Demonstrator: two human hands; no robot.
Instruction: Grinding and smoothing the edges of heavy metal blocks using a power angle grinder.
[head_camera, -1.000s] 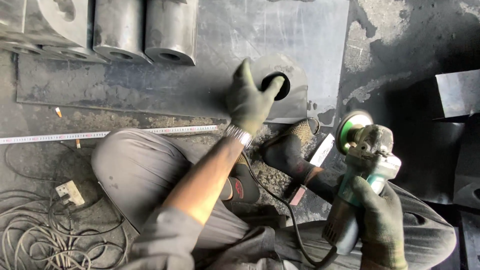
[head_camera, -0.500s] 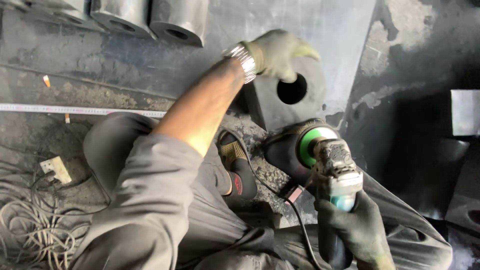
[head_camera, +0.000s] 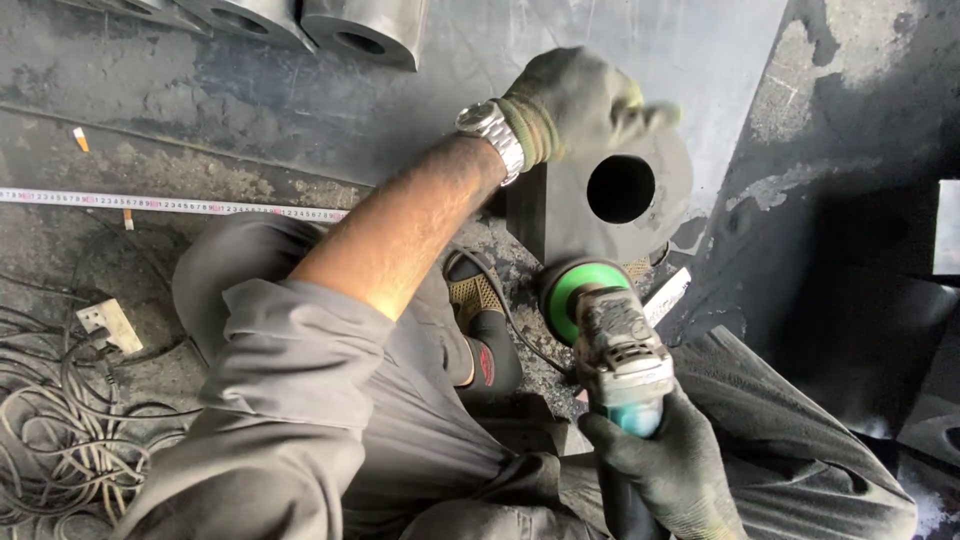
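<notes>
The gloved left hand (head_camera: 575, 105) grips the top edge of a heavy-looking, rigid holed steel block (head_camera: 620, 205), apparently steadying it, while below it the right hand (head_camera: 665, 465) clasps an angle grinder (head_camera: 605, 335).

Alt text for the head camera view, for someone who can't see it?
A gloved left hand steadies a dark metal block with a round hole, while the gloved right hand holds an angle grinder at its lower edge. A tape measure lies on the floor.

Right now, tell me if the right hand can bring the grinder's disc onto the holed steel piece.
Probably yes. The right hand holds the grinder with its disc just below the holed steel piece, nothing between them; the left hand grips only the top.
</notes>
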